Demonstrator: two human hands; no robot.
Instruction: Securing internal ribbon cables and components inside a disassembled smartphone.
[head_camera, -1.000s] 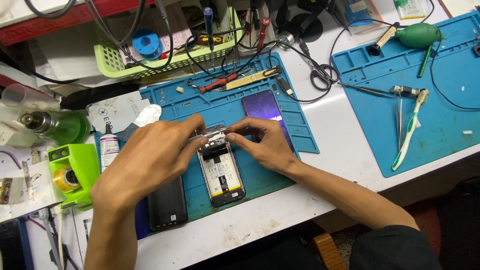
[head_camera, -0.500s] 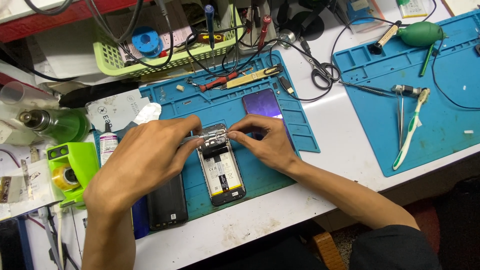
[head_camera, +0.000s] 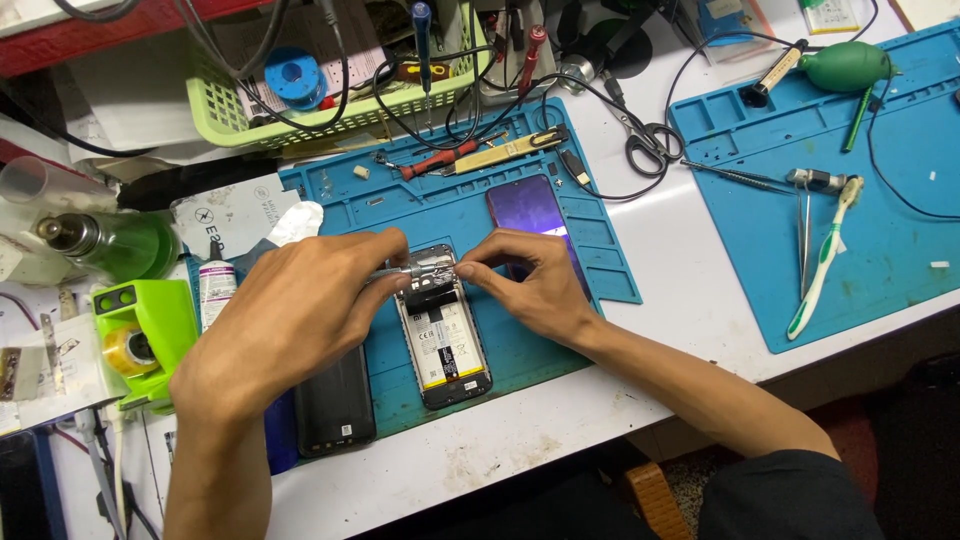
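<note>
Tweezers (head_camera: 400, 271) pinched in left hand (head_camera: 290, 325) over opened phone (head_camera: 443, 335); right hand (head_camera: 530, 285) fingertips (curled) press its top edge.

Bright, even overhead light across white worktop (head_camera: 680, 260); colours saturated, no dim zones except dark floor at bottom right corner. Shadows soft and short: faint one under left hand (head_camera: 290, 320) on blue mat (head_camera: 590, 260), another beneath right hand (head_camera: 535, 285). Mild glare on glossy phone screen (head_camera: 527, 207) and on green bottle (head_camera: 125, 243) at left edge. Centre sharp; slight softness and wide-angle bending toward worktop's far edge and corners. No motion blur on hands.
</note>
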